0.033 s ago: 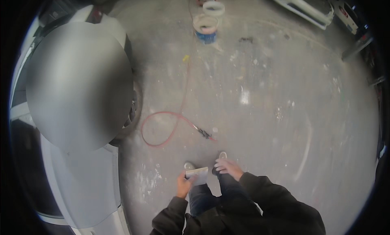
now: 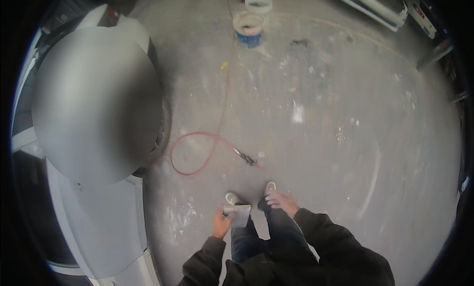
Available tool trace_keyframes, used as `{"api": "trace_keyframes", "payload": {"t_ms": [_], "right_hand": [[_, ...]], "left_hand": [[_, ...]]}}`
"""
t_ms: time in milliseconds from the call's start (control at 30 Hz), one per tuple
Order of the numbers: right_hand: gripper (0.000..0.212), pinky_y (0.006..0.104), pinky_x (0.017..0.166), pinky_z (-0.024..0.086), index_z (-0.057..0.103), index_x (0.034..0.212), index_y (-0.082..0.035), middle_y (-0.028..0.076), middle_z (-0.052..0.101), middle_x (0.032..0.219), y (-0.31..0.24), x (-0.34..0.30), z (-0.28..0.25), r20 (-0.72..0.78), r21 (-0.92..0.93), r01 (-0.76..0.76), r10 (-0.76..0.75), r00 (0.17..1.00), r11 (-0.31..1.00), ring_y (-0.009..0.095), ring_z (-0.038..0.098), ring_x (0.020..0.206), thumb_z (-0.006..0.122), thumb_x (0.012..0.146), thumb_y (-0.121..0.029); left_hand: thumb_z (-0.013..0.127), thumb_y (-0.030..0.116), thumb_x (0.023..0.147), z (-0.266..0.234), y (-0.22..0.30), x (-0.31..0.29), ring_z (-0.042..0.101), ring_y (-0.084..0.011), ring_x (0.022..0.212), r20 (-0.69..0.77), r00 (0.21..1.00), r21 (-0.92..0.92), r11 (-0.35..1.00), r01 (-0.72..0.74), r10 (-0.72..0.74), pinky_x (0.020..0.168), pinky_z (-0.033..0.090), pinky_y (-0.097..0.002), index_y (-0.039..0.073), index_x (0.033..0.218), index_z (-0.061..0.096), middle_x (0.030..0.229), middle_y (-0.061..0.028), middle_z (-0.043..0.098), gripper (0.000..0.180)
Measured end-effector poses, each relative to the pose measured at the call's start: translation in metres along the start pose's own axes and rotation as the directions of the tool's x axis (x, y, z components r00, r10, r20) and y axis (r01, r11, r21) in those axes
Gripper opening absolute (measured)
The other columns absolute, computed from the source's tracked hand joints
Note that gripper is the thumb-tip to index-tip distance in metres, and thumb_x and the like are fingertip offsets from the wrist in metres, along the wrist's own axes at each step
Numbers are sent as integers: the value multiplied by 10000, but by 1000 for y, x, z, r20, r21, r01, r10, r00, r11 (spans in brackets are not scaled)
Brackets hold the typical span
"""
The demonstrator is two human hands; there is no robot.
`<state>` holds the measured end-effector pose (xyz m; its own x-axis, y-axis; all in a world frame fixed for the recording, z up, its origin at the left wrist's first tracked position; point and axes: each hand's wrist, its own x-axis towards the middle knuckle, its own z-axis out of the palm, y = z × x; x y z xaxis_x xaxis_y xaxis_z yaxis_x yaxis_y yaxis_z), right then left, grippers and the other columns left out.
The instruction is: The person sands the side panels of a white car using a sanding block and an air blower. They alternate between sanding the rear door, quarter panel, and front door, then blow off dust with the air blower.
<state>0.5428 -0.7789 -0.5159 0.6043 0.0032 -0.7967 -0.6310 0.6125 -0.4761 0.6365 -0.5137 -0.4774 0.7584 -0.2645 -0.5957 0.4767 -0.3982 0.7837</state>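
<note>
In front of my legs, my left hand (image 2: 222, 224) grips a flat, pale grey rectangular pad (image 2: 239, 216) with a light tan edge along its top. The thumb lies across its face; the other fingers are mostly hidden. To the right of it, apart from the pad, my right hand (image 2: 283, 202) hangs over my right leg. Its fingers are stretched a little apart and nothing shows in them.
A silver-grey car (image 2: 106, 222) stands along the left, partly behind a blurred oval. On the floor ahead lies a looped red hose (image 2: 174, 150) with a dark coupling (image 2: 248, 159). Farther off are a blue-and-white bucket (image 2: 249, 38), a white bucket (image 2: 259, 5) and a white bumper (image 2: 375, 12).
My view has shifted slightly, so the floor things sit a little higher. The pad is still in my left hand, and my right hand has moved slightly to the right.
</note>
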Motion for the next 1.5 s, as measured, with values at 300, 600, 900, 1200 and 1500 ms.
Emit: {"api": "trace_keyframes", "payload": {"t_ms": [300, 600, 900, 1200, 1500], "right_hand": [[262, 331, 741, 528, 693, 1095, -22, 133, 711, 920, 145, 214, -203, -325, -700, -17, -298, 898, 714, 227, 679, 818, 604, 936, -209], [348, 506, 864, 506, 662, 1076, -71, 197, 669, 1087, 225, 542, -235, -107, -992, -52, -541, 834, 116, 410, 629, 1027, 573, 927, -372], [424, 531, 776, 498, 705, 826, -42, 246, 670, 917, 194, 500, -142, 0, -929, 44, -117, 993, 368, 436, 639, 925, 559, 945, -421], [362, 526, 666, 496, 689, 764, -30, 219, 656, 748, -80, 185, 8, 405, -903, 371, -143, 903, -216, 417, 644, 728, 629, 884, -367], [289, 515, 657, 485, 689, 782, -58, 190, 654, 739, -337, -84, 109, 643, -581, 515, 33, 765, -630, 416, 628, 738, 717, 861, -335]], "left_hand": [[544, 37, 737, 42, -124, 126, 520, -94, 669, -68, 929, -149, 924, 351, -364, 595, 423, -243, 30, 986, 600, 760, -34, 580, 255], [462, 297, 904, -7, -211, 156, 401, -99, 516, -360, 744, -543, 775, 322, -562, 461, 312, -228, 50, 1171, 527, 634, -25, 437, 370], [526, 53, 891, -6, -221, 135, 529, -87, 633, -332, 844, -180, 906, 383, -422, 560, 425, -232, 14, 1354, 454, 719, -27, 565, 470], [700, 96, 763, 14, -117, 146, 678, -370, 811, -49, 999, 531, 847, 11, 17, 736, 552, -460, 206, 1409, 447, 1161, -172, 628, 702], [796, 242, 729, 107, 109, 179, 663, -389, 909, 351, 625, 315, 540, -780, 697, 755, 531, -470, 252, 1331, 563, 1258, -159, 614, 646]]}}
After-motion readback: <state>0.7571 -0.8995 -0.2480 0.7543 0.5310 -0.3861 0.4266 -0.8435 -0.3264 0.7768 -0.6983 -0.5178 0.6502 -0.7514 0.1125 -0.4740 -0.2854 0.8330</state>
